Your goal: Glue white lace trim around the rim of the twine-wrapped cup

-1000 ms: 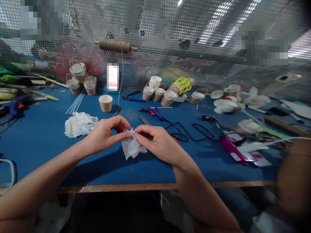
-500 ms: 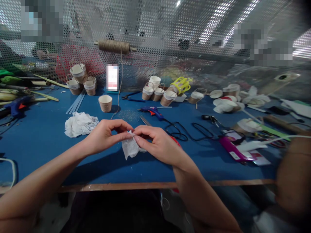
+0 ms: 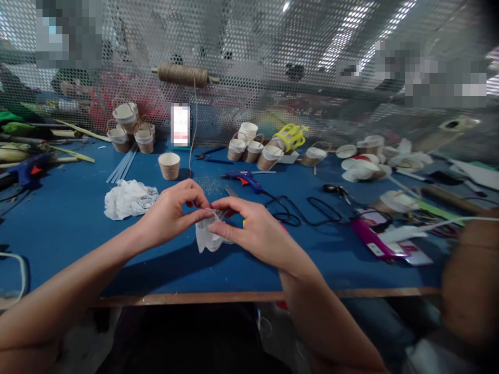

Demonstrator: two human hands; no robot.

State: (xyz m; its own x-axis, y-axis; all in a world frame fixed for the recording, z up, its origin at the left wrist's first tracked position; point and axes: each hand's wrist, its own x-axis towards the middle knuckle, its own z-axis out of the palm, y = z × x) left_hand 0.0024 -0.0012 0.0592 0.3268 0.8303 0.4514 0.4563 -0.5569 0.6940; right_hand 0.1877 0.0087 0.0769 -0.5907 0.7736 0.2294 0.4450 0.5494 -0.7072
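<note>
Between my hands, just above the blue table, hangs a small piece of thin white lace fabric (image 3: 206, 239). My left hand (image 3: 175, 212) pinches its upper edge between thumb and fingertips. On the other side, my right hand (image 3: 253, 226) holds the fabric, its thumb lying across the front and its index finger at the top edge. A crumpled bunch of white lace (image 3: 130, 200) lies beside my left wrist. Behind the hands stands a small twine-wrapped cup (image 3: 169, 166). Scissors (image 3: 231, 191), partly hidden, lie behind my right hand.
A blue glue gun (image 3: 245, 180) with a looping black cord lies at centre. Small trimmed baskets (image 3: 125, 117) stand at back left, others (image 3: 270, 157) at back right. A twine spool (image 3: 183, 75) hangs on the mesh. Someone's arm (image 3: 473, 275) is at right.
My right thumb has slid a little left across the fabric, and its index finger has lifted slightly from the thumb. My left fingers have risen slightly. The table items stay put.
</note>
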